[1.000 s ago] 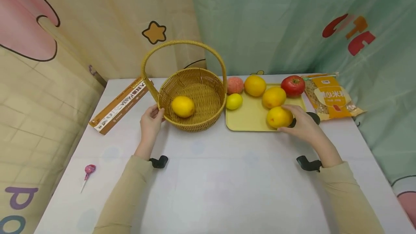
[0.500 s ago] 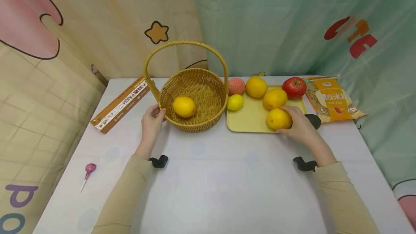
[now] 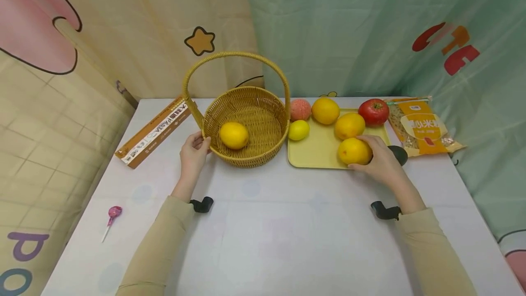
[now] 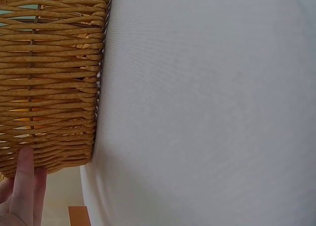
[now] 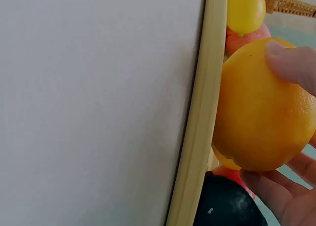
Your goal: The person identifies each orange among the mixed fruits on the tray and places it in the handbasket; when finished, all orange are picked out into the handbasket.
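In the head view, my left hand (image 3: pixel 193 155) holds the left rim of a wicker basket (image 3: pixel 263 153), fingers against the woven outside, which also fills the left wrist view's upper left (image 4: pixel 49 88). One yellow-orange orange (image 3: pixel 234 135) lies inside the basket. My right hand (image 3: pixel 384 161) grips another orange (image 3: pixel 354 151) at the front right of a pale yellow tray (image 3: pixel 316 156). Thumb and fingers curl round this orange (image 5: pixel 266 107) in the right wrist view; whether it touches the tray is unclear. Behind it are two more oranges (image 3: pixel 349 125).
A small lemon (image 3: pixel 298 129), a pink fruit (image 3: pixel 300 109) and a red pomegranate-like fruit (image 3: pixel 373 112) lie at the tray. A dark green fruit (image 3: pixel 398 154) is partly hidden behind my right hand. Around them are a grain bag (image 3: pixel 425 124), a pasta box (image 3: pixel 154 134) and a lollipop (image 3: pixel 113 216).
The head view has shifted slightly. My right hand has closed in a little around the orange, which stays in about the same place. My left hand keeps its hold on the basket.
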### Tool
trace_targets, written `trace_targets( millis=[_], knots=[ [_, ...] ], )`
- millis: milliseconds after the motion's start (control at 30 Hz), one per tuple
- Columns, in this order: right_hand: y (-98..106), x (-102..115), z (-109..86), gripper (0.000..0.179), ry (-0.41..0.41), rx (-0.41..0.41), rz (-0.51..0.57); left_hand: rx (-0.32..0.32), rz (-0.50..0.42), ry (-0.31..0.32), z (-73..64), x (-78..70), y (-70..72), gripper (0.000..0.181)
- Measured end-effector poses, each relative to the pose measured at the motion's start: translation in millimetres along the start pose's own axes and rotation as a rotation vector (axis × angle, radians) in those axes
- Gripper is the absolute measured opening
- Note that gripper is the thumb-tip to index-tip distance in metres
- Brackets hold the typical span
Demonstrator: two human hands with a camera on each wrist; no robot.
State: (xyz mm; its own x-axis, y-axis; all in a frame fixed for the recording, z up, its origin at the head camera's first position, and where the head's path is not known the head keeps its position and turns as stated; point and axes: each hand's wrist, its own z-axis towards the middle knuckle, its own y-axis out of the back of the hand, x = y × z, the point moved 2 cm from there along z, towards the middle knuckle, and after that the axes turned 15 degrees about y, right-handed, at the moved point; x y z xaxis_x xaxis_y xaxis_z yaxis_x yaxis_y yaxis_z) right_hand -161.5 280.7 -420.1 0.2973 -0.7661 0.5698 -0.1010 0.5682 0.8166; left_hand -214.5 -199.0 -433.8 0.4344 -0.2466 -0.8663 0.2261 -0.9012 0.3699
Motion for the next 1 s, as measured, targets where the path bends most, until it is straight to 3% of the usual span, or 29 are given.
trace_targets(
  millis=[267,567,800,1000],
  knots=[
    [-0.6,10.1,1.7,0.086,0.014,-0.080,0.047,-0.005,-0.003,-0.017,-1.1,-2.9,-0.7,0.043],
    [-7.9,27.3,12.0,0.086,-0.032,-0.130,0.244,-0.006,-0.003,0.003,-1.9,-0.7,-0.3,0.043],
    [-20.1,64.3,38.1,0.083,-0.032,-0.154,0.428,-0.008,0.013,-0.001,-1.6,0.9,-1.1,0.044],
    [-38.1,102.9,71.4,0.077,0.022,-0.174,0.571,-0.012,0.007,0.007,-1.0,0.9,-1.6,0.043]
  ],
)
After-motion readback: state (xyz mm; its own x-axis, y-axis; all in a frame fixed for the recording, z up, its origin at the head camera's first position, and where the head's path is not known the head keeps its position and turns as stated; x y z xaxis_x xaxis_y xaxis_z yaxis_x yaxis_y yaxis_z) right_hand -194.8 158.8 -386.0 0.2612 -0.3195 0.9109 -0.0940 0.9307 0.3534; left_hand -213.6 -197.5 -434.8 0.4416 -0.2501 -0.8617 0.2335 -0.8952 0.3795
